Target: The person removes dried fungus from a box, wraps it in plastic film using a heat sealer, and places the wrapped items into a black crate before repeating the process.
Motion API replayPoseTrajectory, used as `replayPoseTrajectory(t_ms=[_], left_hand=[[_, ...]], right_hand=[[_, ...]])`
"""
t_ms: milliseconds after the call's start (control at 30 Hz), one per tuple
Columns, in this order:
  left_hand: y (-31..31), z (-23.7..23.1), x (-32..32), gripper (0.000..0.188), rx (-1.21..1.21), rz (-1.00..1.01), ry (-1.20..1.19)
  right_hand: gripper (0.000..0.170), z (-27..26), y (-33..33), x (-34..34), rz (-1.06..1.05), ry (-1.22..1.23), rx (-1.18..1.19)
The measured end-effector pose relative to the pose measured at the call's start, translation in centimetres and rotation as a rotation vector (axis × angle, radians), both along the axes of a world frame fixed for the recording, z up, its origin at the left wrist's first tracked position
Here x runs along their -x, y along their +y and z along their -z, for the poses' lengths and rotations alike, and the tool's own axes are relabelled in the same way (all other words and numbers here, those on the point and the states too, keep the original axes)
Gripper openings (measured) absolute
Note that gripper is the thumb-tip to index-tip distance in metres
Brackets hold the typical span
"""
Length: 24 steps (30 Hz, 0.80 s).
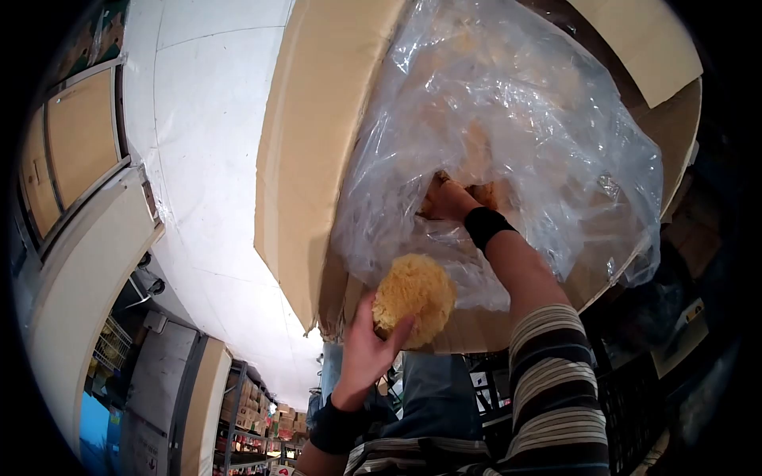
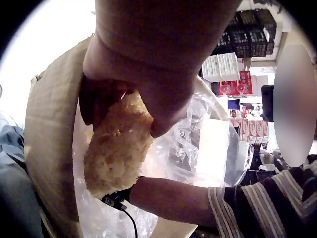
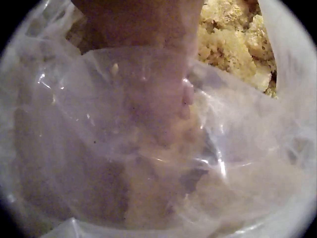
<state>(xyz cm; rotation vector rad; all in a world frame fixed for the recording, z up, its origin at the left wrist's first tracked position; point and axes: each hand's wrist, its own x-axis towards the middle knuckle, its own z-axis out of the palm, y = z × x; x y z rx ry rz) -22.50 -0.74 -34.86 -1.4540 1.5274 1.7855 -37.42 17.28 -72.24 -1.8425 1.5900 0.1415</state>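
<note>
In the head view my left hand [image 1: 367, 349] grips a round yellow natural sponge [image 1: 421, 297] near the front of the cardboard box [image 1: 317, 143]. The left wrist view shows the same sponge [image 2: 119, 148] between the thumb and fingers. My right hand [image 1: 451, 200] reaches into the opening of a clear plastic bag [image 1: 508, 103] that lines the box. Its fingers are hidden by the bag and the sponges. Close to it in the right wrist view lie more rough yellow sponges [image 3: 233, 42], and plastic film [image 3: 148, 109] covers much of the hand.
A pale floor [image 1: 214, 159] stretches to the left of the box. Cabinets with wooden doors [image 1: 79, 131] stand at the far left, and shelves with boxes [image 1: 246, 404] lie behind. Black crates [image 1: 631, 397] are at the right. A person is partly visible in the left wrist view.
</note>
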Motion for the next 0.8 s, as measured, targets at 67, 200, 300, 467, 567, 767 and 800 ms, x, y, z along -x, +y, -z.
replayPoseTrajectory(t_ms=[67,200,300,467,567,767,800], left_hand=[[-0.3,-0.2,0.0,0.044,-0.024,-0.019,0.030],[-0.9,-1.5,-0.3,0.046,0.034,0.006,0.081],[-1.2,-3.0,-1.1,0.048,0.085,-0.054,0.153],[-2.4,-5.8,-3.9,0.044,-0.009,-0.186,0.266],[-3.5,-8.5,-6.1,0.041,0.033,-0.184,0.308],[-5.1,-13.6,-10.4,0.038,0.021,-0.202,0.472],[-5.6,-14.2,-10.5,0.038,0.051,-0.181,0.478]], right_hand=[[0.050,-3.0,-1.7,2.0,-0.351,-0.013,-0.213],[0.045,-11.4,-2.2,6.2,0.158,-0.010,0.080],[0.053,-17.4,-2.9,7.0,0.542,0.172,0.016],[0.058,-24.9,-2.6,4.7,0.941,0.276,0.190],[0.059,-31.6,-3.9,1.9,1.183,0.290,0.285],[0.063,-46.0,-5.7,-4.4,1.492,0.163,0.672],[0.066,-48.4,-6.1,-5.2,1.428,0.191,0.808]])
